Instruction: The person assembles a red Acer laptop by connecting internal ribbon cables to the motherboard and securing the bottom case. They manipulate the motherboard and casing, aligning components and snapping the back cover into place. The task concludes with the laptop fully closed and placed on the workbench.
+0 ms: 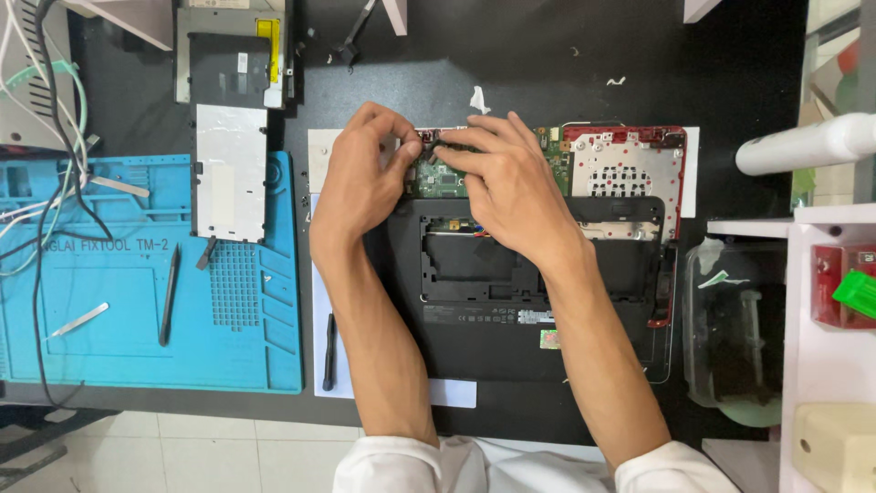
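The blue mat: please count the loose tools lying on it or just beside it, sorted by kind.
Tweezers: 1, on the blue mat
Black pen-shaped tool: 1, on the mat
Black pen-shaped tool: 1, on the white sheet beside the mat
Total: 3

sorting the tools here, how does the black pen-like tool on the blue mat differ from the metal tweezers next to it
The black pen-like tool is dark, long and lies nearly upright in the picture; the tweezers are shiny silver, shorter and lie slanted. The black tool sits nearer the mat's middle, the tweezers nearer its left edge. Both rest untouched on the blue mat.
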